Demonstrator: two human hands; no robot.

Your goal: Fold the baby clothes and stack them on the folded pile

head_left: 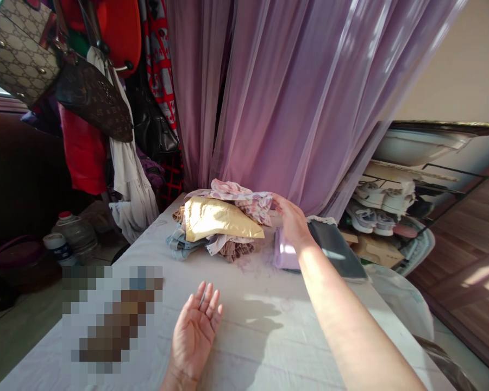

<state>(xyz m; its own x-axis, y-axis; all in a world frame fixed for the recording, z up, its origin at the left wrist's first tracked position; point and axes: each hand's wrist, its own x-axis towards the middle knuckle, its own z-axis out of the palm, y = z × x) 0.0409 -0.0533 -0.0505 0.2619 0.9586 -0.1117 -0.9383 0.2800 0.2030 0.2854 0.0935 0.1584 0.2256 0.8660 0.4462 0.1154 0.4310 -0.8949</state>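
A heap of crumpled clothes lies at the far side of the white-covered table [244, 293], with a yellow garment [215, 217] across its front and a pink-and-white patterned cloth [244, 198] on top. My right hand [291, 217] reaches to the right end of the patterned cloth, its fingertips at the cloth's edge; whether they pinch it is hard to make out. Below that hand sits a folded lilac cloth [284, 252], beside a dark grey folded cloth [336, 250]. My left hand [196, 331] rests palm up near the table's front, fingers apart, holding nothing.
Purple curtains [277, 98] hang behind the table. Bags, including a brown one [93, 98], hang at the left above a plastic bottle [75, 233]. A rack with shoes [385, 198] stands at the right. A blurred-out item [114, 320] lies on the table's left.
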